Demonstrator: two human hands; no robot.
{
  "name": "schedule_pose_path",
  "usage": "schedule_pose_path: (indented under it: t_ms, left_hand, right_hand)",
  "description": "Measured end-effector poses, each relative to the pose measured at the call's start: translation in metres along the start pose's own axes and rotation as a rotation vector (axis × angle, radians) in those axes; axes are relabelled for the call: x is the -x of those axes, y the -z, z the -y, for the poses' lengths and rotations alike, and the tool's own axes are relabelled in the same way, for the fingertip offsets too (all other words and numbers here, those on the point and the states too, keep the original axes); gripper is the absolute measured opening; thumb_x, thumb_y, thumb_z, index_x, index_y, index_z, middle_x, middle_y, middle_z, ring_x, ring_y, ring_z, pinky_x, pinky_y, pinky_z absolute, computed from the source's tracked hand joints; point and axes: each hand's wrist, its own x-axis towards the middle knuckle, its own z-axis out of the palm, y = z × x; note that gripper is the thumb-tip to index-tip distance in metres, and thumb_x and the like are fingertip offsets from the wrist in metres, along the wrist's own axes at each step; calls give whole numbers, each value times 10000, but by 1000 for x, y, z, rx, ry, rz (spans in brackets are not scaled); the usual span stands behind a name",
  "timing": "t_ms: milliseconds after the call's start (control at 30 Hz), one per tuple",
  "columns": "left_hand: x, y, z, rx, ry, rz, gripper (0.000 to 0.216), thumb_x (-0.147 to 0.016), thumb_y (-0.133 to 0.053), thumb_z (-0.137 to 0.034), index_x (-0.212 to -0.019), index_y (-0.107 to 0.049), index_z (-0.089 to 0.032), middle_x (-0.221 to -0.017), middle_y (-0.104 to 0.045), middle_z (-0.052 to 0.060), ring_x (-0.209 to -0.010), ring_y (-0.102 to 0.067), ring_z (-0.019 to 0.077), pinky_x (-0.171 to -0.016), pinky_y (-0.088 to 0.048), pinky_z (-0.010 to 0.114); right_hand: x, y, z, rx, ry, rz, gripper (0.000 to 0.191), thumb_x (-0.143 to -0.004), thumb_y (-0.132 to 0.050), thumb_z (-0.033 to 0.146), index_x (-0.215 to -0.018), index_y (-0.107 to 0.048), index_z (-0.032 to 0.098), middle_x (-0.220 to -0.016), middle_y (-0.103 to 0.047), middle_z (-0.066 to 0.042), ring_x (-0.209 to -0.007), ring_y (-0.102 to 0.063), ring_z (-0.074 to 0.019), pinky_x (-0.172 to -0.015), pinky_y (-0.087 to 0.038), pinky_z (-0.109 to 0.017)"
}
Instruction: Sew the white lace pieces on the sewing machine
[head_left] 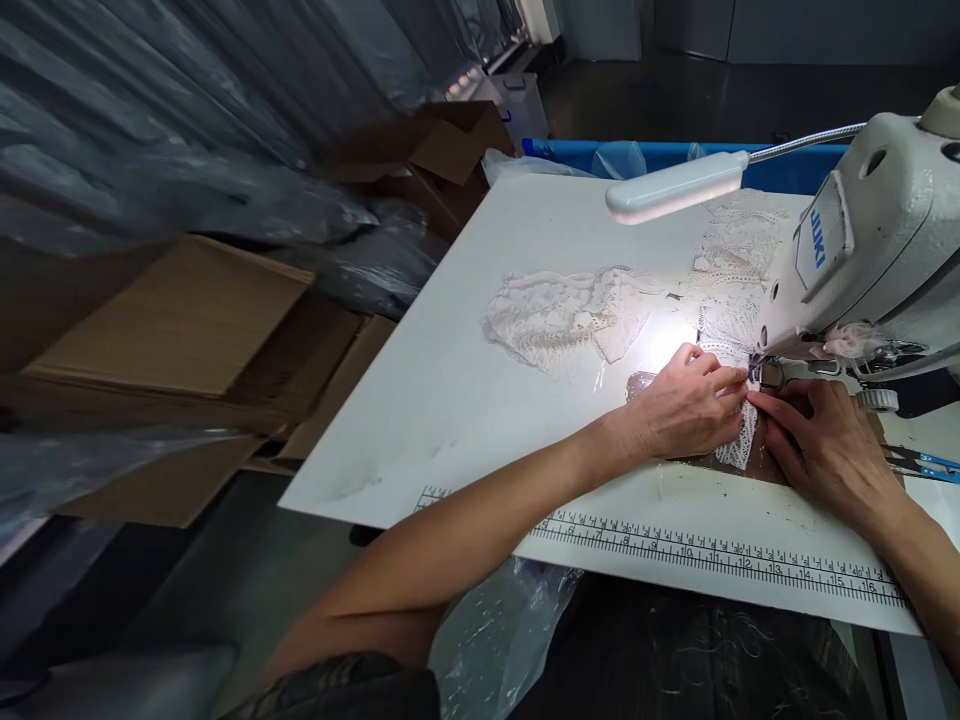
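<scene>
**Currently: lace strip [740,440] at sewing machine [892,230]**

Openwork lace strip lies beside the sewing machine's rounded, hard casing. Left hand [686,402]: fingers bent, on the strip. Right hand [836,445]: index finger extended to its edge. Pinching: cannot tell. Crumpled lace piece [559,312]: left of the machine.

"JUKI" stands in blue on the label [823,236] of the sewing machine [892,215]; the printed ruler [720,560] along the counter [420,400] edge reads 7 to 16.

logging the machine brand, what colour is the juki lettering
The JUKI lettering is blue, head view.
</scene>
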Motion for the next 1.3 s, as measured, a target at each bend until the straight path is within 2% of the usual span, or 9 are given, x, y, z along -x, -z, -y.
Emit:
schedule_pose_path:
  t_ms: [233,467,600,800,900,1000,1067,1167,1300]
  left_hand:
    - [-5,-2,-1,-11,78,55,361,-1052,-371,-318,-1134,-664,-125,-1238,-660,123,-927,-601,220,-799,-442,391]
    - [-4,-9,-3,-29,138,-54,345,-1055,-376,-320,-1150,-645,-127,-1229,-668,123,-935,-604,214,-803,-440,387]
    - [-14,-4,11,4,165,-125,319,-1042,-378,-295,-1132,-636,-130,-1185,-657,157,-945,-596,226,-799,-441,389]
    - [-46,-5,60,60,203,116,271,-1005,-404,-249,-1030,-655,-150,-1075,-677,149,-970,-625,272,-847,-474,433]
    - [-48,-6,71,65,195,132,333,-1037,-333,-239,-1106,-645,-147,-1101,-683,144,-1018,-637,260,-868,-491,418]
    - [-33,0,63,83,204,54,339,-1037,-350,-234,-1249,-584,-110,-1286,-619,193,-1131,-617,273,-925,-495,446]
    - [-20,5,51,159,166,16,327,-1030,-393,-243,-1276,-569,-117,-1349,-585,201,-1100,-632,255,-898,-516,435]
    - [-3,12,31,336,41,25,291,-1040,-417,-269,-1208,-607,-126,-1228,-650,157,-959,-662,189,-776,-543,343]
    - [6,13,14,422,-42,58,208,-1003,-557,-329,-1036,-659,-151,-1032,-694,83,-942,-645,185,-817,-519,338]
  right_hand:
    - [-4,3,4,73,-85,121,378,-981,-405,331,-1255,-661,288,-1077,-633,-126,-828,-549,-258,-699,-397,-382]
    - [-5,6,8,74,-130,175,380,-987,-402,311,-1274,-650,294,-1045,-635,-129,-858,-524,-271,-733,-415,-402]
    - [-4,4,7,56,-98,129,363,-961,-463,276,-1264,-662,276,-1043,-625,-140,-922,-527,-292,-739,-428,-400]
    - [-1,1,11,37,-115,64,384,-975,-402,258,-1244,-676,253,-1044,-609,-165,-912,-522,-317,-710,-459,-445]
    - [3,-1,8,-9,-114,56,400,-986,-386,277,-1269,-668,254,-1063,-610,-166,-908,-539,-313,-722,-461,-450]
    - [7,1,-1,-139,-130,47,423,-1004,-383,330,-1319,-651,240,-1075,-621,-168,-874,-579,-292,-720,-482,-438]
    - [8,4,-8,-249,-158,54,433,-1009,-392,353,-1333,-645,219,-1051,-635,-162,-855,-605,-272,-705,-502,-410]
    - [8,10,-17,-383,-174,98,434,-1010,-400,366,-1305,-664,188,-959,-659,-136,-817,-633,-245,-669,-519,-362]
    - [2,21,-23,-438,-150,122,424,-997,-411,352,-1247,-690,153,-906,-686,-122,-806,-660,-233,-685,-533,-353]
